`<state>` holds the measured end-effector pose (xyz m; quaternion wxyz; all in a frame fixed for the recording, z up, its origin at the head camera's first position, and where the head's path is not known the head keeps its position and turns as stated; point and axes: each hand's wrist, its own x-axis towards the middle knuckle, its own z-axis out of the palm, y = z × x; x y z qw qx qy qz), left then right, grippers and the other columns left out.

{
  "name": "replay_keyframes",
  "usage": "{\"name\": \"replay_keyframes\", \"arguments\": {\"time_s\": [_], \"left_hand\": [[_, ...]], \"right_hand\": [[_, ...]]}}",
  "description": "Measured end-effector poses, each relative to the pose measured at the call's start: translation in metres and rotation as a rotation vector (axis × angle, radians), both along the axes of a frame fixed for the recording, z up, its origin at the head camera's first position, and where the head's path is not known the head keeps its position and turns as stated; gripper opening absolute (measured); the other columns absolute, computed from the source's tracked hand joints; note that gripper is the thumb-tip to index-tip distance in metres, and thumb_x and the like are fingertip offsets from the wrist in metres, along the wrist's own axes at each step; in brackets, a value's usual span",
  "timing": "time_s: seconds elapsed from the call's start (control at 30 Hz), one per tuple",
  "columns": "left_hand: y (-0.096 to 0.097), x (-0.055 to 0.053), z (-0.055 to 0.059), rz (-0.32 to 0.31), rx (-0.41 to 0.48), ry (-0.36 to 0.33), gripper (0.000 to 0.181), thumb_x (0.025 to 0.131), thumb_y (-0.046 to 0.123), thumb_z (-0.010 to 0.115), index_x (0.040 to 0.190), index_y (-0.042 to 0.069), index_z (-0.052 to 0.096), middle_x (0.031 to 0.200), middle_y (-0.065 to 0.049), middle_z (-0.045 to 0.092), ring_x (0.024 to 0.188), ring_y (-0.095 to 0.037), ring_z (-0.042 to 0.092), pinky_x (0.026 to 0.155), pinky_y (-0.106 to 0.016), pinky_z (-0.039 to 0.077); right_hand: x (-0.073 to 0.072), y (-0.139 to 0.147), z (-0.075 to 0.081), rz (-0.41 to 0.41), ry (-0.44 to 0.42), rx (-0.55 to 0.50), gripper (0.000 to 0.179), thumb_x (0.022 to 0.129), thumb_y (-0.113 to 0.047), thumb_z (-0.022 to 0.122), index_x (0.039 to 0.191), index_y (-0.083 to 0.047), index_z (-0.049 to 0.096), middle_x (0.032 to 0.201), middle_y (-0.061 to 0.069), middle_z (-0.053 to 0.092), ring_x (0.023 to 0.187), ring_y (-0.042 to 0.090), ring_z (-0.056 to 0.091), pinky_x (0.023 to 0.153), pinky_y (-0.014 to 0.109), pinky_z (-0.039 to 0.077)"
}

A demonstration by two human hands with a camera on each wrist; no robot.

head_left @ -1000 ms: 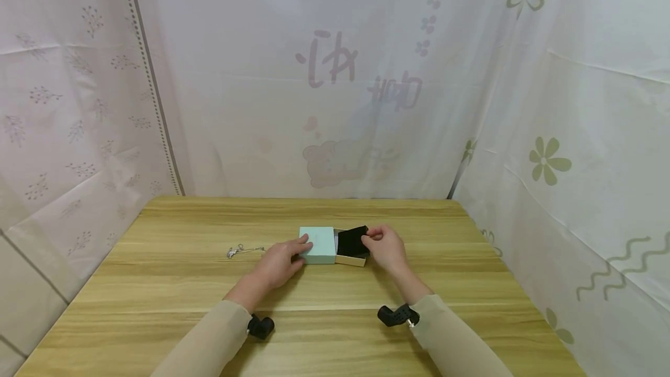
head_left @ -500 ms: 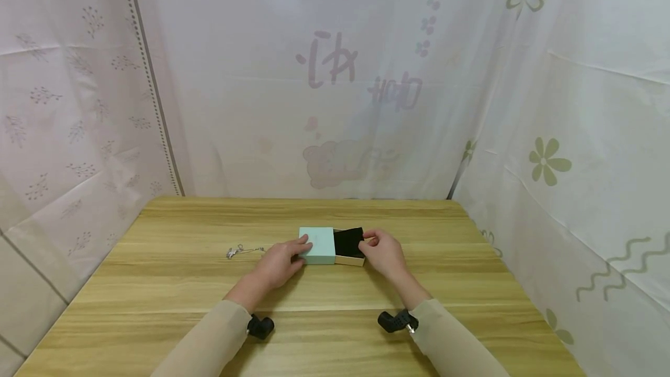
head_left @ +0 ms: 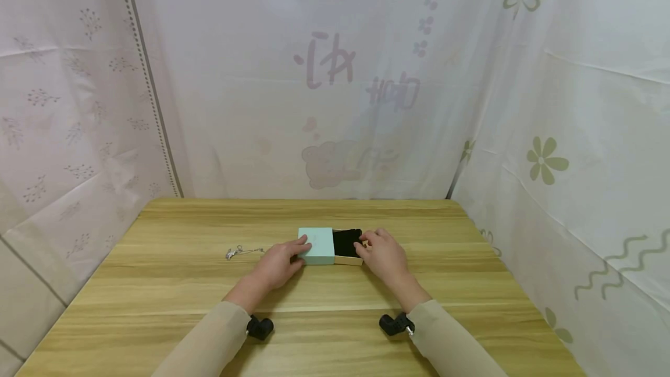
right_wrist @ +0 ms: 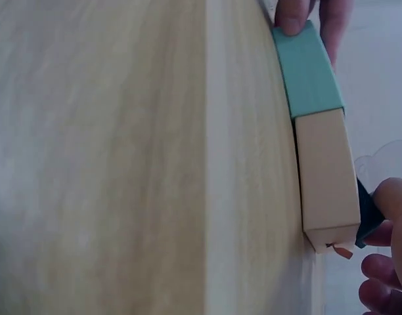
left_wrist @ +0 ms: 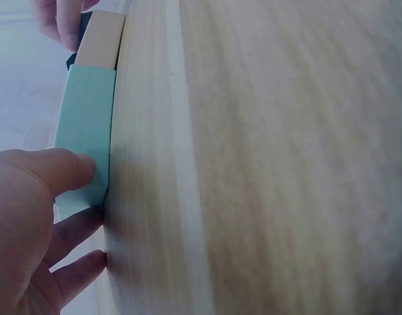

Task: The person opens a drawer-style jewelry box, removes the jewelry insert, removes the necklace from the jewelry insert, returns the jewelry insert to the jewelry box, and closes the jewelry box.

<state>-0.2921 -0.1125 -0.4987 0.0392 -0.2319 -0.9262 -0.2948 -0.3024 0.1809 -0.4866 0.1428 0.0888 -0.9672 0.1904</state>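
Note:
A mint-green box sleeve (head_left: 317,243) lies on the table with its tan drawer (head_left: 348,260) partly out to the right. My left hand (head_left: 278,259) grips the sleeve's left end, thumb against the front side (left_wrist: 89,125) in the left wrist view. Inside the drawer is a black, soft-looking pad (head_left: 345,242), slightly raised at its right side. Thumb and fingers of my right hand (head_left: 386,256) pinch its right edge; the right wrist view shows the dark pad (right_wrist: 367,213) standing above the drawer wall. A small orange tab (right_wrist: 343,252) sticks out of the drawer's end.
Left of the box, a thin silver chain with a charm (head_left: 231,253) lies on the wooden table (head_left: 314,330). Patterned pale curtains (head_left: 251,103) hang behind and at both sides. Black wrist cameras (head_left: 260,327) sit at the cuffs.
My right hand has shifted slightly left and the black pad has come down flatter into the drawer, closing the gap beside the sleeve. The left hand keeps its place.

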Motion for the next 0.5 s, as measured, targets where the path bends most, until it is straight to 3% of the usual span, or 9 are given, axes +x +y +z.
{"name": "replay_keyframes", "arguments": {"time_s": [0.13, 0.37, 0.5], "left_hand": [[0.0, -0.0001, 0.0005, -0.002, 0.003, -0.001, 0.047, 0.106, 0.007, 0.073, 0.152, 0.009, 0.066, 0.168, -0.012, 0.053, 0.152, -0.038, 0.056, 0.122, -0.052, 0.049], [0.0003, 0.0018, 0.0023, 0.002, 0.006, -0.014, 0.047, 0.106, 0.007, 0.073, 0.152, 0.009, 0.066, 0.168, -0.012, 0.052, 0.152, -0.038, 0.055, 0.123, -0.053, 0.049], [0.0004, 0.0019, 0.0021, 0.006, 0.005, -0.017, 0.047, 0.106, 0.007, 0.073, 0.153, 0.01, 0.066, 0.169, -0.012, 0.052, 0.153, -0.037, 0.055, 0.123, -0.053, 0.049]], "right_hand": [[0.0009, 0.001, 0.0003, 0.02, 0.038, 0.084, 0.031, 0.107, -0.044, 0.071, 0.119, -0.018, 0.084, 0.101, 0.001, 0.067, 0.076, 0.013, 0.058, 0.058, 0.03, 0.053], [0.0015, 0.0035, -0.0024, 0.065, 0.051, 0.116, 0.028, 0.111, -0.036, 0.068, 0.123, -0.016, 0.083, 0.104, 0.003, 0.07, 0.085, 0.019, 0.067, 0.067, 0.037, 0.061], [0.0015, 0.0037, -0.0028, 0.071, 0.025, 0.103, 0.027, 0.109, -0.038, 0.07, 0.125, -0.017, 0.078, 0.108, 0.003, 0.068, 0.084, 0.018, 0.066, 0.063, 0.034, 0.057]]}}
